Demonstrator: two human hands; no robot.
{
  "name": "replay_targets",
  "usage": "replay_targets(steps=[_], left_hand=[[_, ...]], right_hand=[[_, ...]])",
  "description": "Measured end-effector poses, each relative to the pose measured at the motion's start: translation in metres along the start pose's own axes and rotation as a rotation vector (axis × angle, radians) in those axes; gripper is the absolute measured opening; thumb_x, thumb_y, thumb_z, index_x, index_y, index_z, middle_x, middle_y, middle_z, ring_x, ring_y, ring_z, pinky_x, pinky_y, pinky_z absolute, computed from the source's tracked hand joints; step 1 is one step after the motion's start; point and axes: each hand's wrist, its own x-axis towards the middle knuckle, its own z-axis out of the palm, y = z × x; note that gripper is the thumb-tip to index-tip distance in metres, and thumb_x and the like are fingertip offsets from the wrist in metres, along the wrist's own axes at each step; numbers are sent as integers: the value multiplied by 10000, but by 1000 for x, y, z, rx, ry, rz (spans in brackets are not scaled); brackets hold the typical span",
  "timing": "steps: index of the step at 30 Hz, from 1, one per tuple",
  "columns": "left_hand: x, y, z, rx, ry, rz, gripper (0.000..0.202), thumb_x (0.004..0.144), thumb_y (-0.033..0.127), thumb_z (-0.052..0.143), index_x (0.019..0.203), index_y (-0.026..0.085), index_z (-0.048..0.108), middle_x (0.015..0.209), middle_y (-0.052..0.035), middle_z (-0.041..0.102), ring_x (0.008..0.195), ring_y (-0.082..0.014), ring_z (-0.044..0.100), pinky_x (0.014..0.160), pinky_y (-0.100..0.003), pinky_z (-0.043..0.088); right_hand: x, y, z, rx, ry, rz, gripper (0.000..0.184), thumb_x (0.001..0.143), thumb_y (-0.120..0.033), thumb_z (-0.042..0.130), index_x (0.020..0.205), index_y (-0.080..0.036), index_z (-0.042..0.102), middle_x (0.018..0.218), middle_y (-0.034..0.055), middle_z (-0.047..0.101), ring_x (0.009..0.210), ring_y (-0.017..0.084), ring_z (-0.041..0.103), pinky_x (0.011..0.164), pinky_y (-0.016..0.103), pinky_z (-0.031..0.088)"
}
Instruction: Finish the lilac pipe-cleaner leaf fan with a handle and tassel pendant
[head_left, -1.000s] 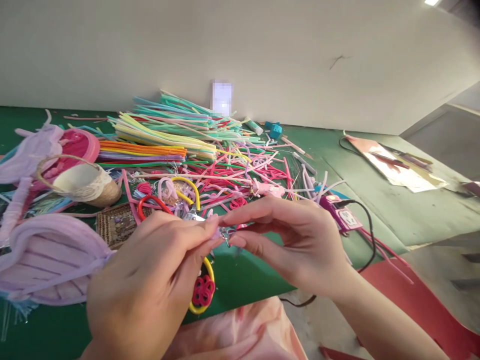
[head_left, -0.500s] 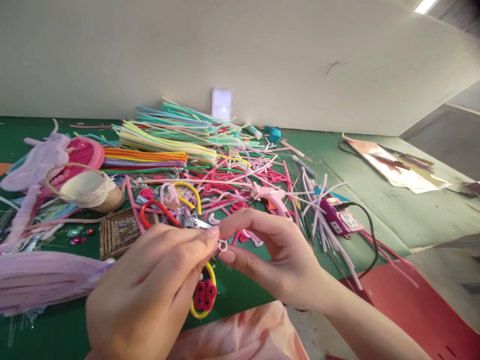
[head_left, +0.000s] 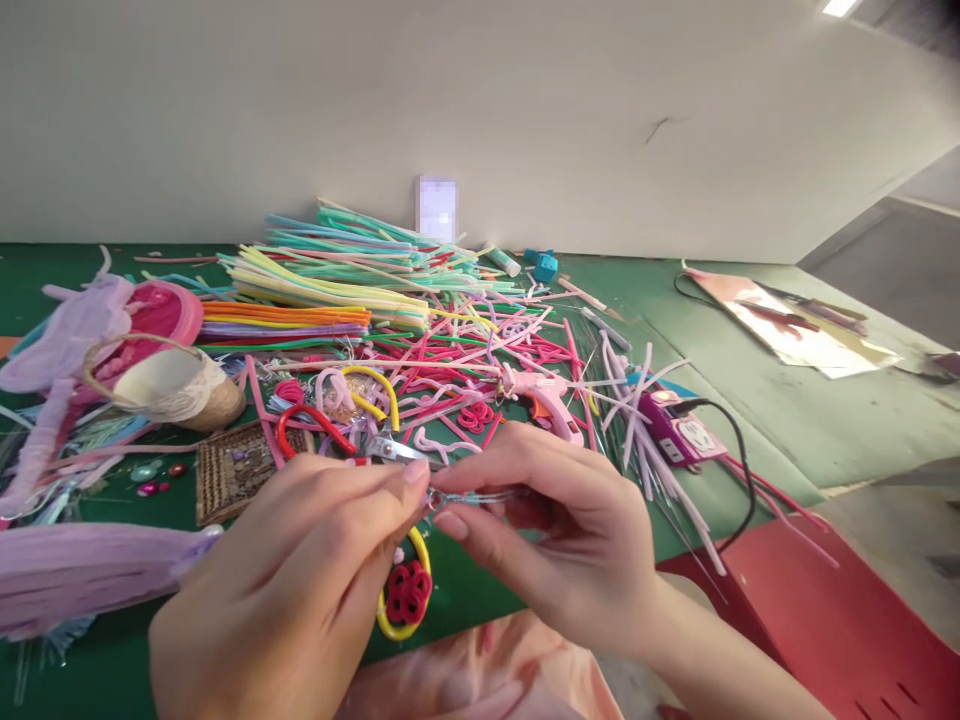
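Observation:
My left hand (head_left: 300,570) is closed in a pinch at the centre, its thumb and forefinger at a small silver ring (head_left: 435,498). Facing it, my right hand (head_left: 570,540) pinches a thin, pale blue strand (head_left: 480,497) that runs from the ring back into the palm. What lies inside the left fist is hidden. Just behind the fingertips are scissors (head_left: 386,446), their blades partly covered by my hands. Below, between my wrists, a red looped flower (head_left: 409,592) sits on a yellow band (head_left: 405,630).
Bundles of coloured pipe cleaners (head_left: 322,275) cover the back of the green table. A pink glue gun (head_left: 544,395) and a purple power socket (head_left: 682,430) lie to the right. A small basket (head_left: 180,385), beads (head_left: 150,480) and a lilac bundle (head_left: 97,570) are at left.
The pale blue strand now shows between my right fingers. The ring has shifted slightly left, and my right hand has turned a little with its fingers more curled.

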Motion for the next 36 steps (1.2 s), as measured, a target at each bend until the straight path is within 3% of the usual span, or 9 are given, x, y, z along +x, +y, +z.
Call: replay_targets(steps=[6,12,21,28,36], left_hand=[[5,-1,-1,-13,20,61,243,880,103,571,1037,262,667,897,19,760,815,-151,718,785,-277,601],[2,-10,-8,-45,-109,98,391,854,84,552,1188,269,634,997,8,758,863,-183,725,801,-298,615],[-5,-7,-7,-20,-98,102,455,845,46,585,1245,260,615,1050,4,742,930,-192,697,866,-317,576],[-3,-4,-3,-42,-21,124,403,836,-31,593,1181,167,652,1032,-27,708,957,-169,643,887,-298,519],[1,1,1,-34,11,127,343,842,-47,579,1116,139,666,995,-33,706,930,-165,638,873,-298,505]], right_hand=[[-1,1,3,-21,47,-41,132,852,-115,697,955,-185,738,728,16,692,562,99,550,476,215,475],[-3,-1,2,-35,56,-36,114,851,-98,696,944,-153,732,689,10,641,570,96,526,490,209,471],[-3,-2,4,-58,60,-36,113,844,-82,692,930,-144,731,667,2,618,554,92,501,479,208,449],[-2,-3,4,-110,61,-66,140,845,-43,670,937,-139,715,665,-8,623,526,80,450,461,208,433],[-2,-4,5,-124,65,-70,160,842,-16,657,936,-134,711,671,-6,620,524,77,423,445,212,411]])
